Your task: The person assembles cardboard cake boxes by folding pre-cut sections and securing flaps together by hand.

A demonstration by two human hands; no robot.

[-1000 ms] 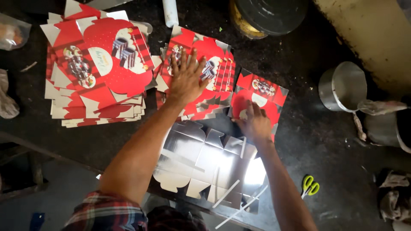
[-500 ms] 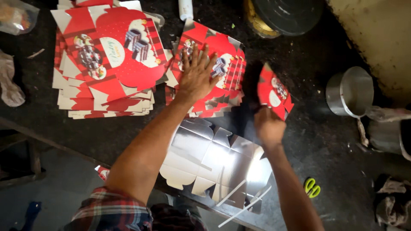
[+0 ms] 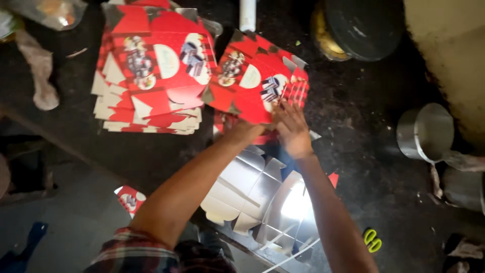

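Observation:
Both my hands hold one flat red printed carton blank, lifted and tilted above a small pile of the same blanks. My left hand grips its near lower edge from below. My right hand holds its near right edge, fingers on the printed face. A tall stack of red printed carton blanks lies to the left. Below my hands lies a stack of blanks turned silver side up.
A metal pot stands at the right, a dark round lid over a yellow vessel at the top. Green-handled scissors lie at the lower right. A white tube and plastic bag sit along the top.
My right hand brought a red blank from the right over to the middle pile. My left hand left the pile's top and now grips the lifted blank. The view shifted right.

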